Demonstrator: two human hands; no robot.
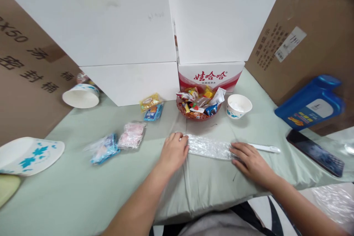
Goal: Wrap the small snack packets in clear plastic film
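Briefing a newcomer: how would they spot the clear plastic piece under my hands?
Find the red-and-white printed carton at the back, then the red snack-filled bowl before it. Nearer, a long crinkled clear plastic strip spans left hand to right hand; unlike nearby packets, it's colourless.

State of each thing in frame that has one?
left hand: curled over end of bag
right hand: flat on bag
bag: flattened strip, on table
bowl: upright, full of snacks
right cup: upright
left cup: on its side
bottle: on its side
phone: face up, screen dark
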